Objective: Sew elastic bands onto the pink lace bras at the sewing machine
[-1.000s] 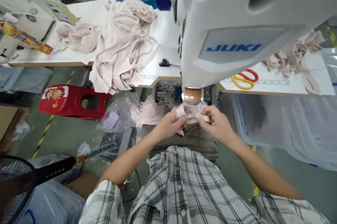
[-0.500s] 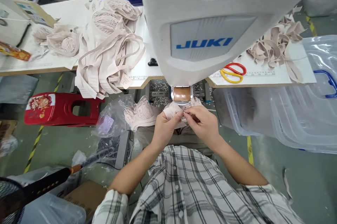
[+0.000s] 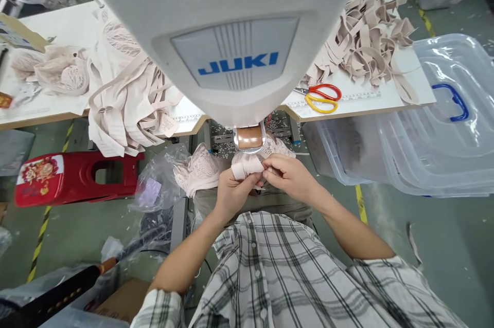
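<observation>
Both hands meet just below the head of a white JUKI sewing machine (image 3: 239, 66). My left hand (image 3: 236, 193) is closed on the pale pink band of a lace bra (image 3: 247, 167), which loops over its fingers. Fingertips of my right hand (image 3: 287, 176) pinch the band's end close to the left thumb; whatever small piece lies between them is hidden. One lace cup (image 3: 203, 166) of the bra rests to the left over my lap, while more lace shows behind the right hand. Directly above the fingers sits the machine's tan, metal-rimmed end (image 3: 249, 137).
Piled bras (image 3: 127, 86) hang over the table edge at left. At right lie red-and-yellow-handled scissors (image 3: 322, 98) and a heap of fabric strips (image 3: 370, 45). A red stool (image 3: 77, 176) stands left, clear plastic bins (image 3: 443, 148) right, and a plastic bag (image 3: 164, 168) near my lap.
The camera view has turned and shifted, so the machine head appears farther left. The band is now folded over my left fingers, and both hands still grip it.
</observation>
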Demonstrator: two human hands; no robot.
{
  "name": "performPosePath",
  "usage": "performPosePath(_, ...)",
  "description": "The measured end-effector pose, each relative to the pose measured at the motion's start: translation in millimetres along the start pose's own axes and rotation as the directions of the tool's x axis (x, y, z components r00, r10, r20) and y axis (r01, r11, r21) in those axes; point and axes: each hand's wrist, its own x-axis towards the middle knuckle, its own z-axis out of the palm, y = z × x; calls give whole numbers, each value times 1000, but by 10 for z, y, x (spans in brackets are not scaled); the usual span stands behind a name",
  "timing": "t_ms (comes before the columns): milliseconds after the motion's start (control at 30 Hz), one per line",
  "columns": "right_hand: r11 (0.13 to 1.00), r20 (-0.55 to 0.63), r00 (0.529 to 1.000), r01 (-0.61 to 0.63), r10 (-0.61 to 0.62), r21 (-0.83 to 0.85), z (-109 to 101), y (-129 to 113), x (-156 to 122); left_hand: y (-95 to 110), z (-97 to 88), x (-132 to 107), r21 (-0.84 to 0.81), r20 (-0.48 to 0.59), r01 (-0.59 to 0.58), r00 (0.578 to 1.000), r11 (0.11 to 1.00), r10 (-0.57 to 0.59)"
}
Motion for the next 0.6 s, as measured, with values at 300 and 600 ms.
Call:
performPosePath(300,997,-57,996,-76,75,-15,50,31,-40,75,-66,48,157,126,60,989,986,-80)
performPosePath(600,979,-80,978,-184,191,85,-158,14,-60,187,-176,140,372,183,-74,983,925,5)
